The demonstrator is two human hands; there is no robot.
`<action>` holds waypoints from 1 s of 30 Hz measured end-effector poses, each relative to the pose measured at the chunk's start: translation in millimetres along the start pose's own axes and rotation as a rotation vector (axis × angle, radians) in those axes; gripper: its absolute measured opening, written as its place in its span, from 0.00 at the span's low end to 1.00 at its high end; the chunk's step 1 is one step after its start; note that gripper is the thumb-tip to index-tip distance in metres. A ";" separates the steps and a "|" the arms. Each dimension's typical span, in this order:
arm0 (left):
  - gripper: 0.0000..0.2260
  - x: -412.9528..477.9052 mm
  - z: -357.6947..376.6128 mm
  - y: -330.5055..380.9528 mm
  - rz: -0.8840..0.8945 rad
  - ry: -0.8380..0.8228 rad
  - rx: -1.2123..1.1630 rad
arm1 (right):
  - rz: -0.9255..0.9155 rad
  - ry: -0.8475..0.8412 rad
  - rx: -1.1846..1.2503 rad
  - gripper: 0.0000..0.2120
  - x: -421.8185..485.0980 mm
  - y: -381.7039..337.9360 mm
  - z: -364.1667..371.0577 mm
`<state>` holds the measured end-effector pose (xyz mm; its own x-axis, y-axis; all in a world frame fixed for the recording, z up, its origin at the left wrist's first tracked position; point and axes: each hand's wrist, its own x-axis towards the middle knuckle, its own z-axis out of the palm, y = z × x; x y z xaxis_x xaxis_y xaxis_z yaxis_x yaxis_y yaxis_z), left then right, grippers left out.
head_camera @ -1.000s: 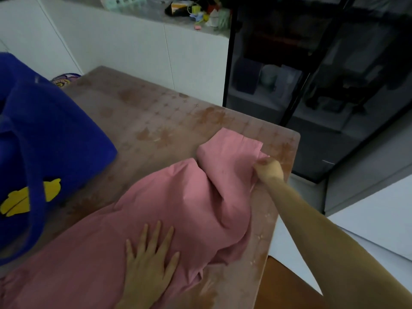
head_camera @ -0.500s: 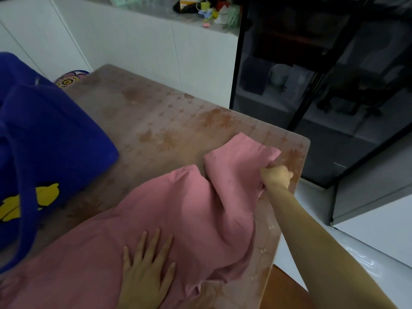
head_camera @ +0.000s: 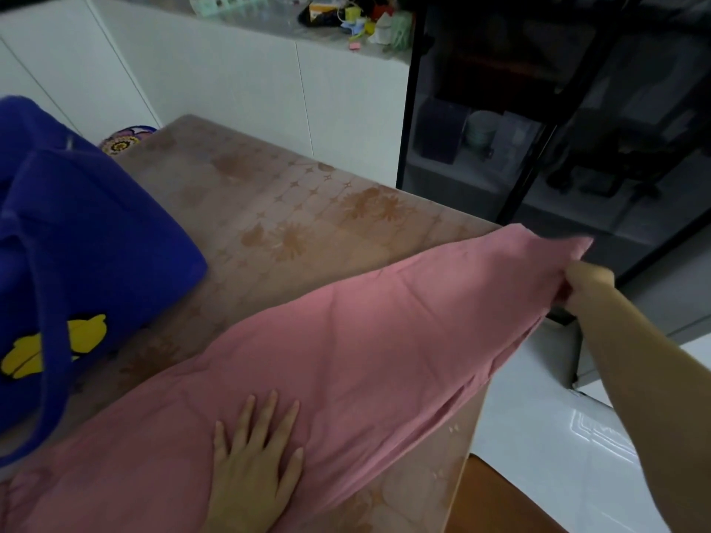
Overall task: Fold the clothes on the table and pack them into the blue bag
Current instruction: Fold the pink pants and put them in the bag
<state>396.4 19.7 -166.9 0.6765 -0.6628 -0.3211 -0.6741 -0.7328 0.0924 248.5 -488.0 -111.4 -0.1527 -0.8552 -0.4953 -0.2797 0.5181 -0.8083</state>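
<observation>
**Condition.** The pink garment (head_camera: 384, 340) lies across the near part of the bench (head_camera: 292, 209). Its far end is raised off the surface and drawn out past the bench's right edge. The left hand (head_camera: 254, 467) rests flat on the near part of the cloth, fingers (head_camera: 269, 413) straight and spread, pressing down. The right hand (head_camera: 584, 280) has its fingers curled, pinching the raised end. The blue bag (head_camera: 88, 244) sits on the bench to the left, just beside the garment. Its opening cannot be made out. No fold is yet made.

**Risks, as judged.**
- The raised end hangs beyond the bench edge. If the pinch slips, that end would likely drop over the side towards the floor.
- The flat left palm is the only anchor. Too strong a pull from the right could drag the cloth out from under it and bunch the near part.
- The lower edge of the stretched section sags below the upper. A fold made from this hold may land crooked, with layers out of line.
- The bag's strap lies close to the garment's left portion. Cloth swept that way could catch on it or shove the bag.

**Markings.** No writing or brand can be read. The bag bears a yellow motif (head_camera: 54, 346) without letters. The small items on the white counter (head_camera: 269, 28) behind are too blurred to read
</observation>
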 end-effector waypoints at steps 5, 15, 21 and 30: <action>0.29 1.3 6.5 -2.3 0.011 0.082 0.031 | 0.149 -0.057 0.092 0.08 12.5 18.9 -8.7; 0.27 -2.0 6.2 1.5 0.037 0.079 0.012 | -0.587 -0.376 0.266 0.08 -138.5 -49.6 1.6; 0.25 17.2 -57.1 18.8 -0.314 -0.063 -1.338 | -1.296 -0.716 -0.081 0.10 -276.2 -10.7 9.0; 0.19 13.4 -57.6 3.8 -0.578 -0.035 -1.846 | -1.876 -0.925 -1.196 0.23 -300.0 180.8 27.7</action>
<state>420.0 -0.9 -116.5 0.6474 -0.3324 -0.6859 0.7065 -0.0760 0.7037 270.0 -137.4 -117.7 0.9827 0.1849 0.0116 0.1852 -0.9787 -0.0890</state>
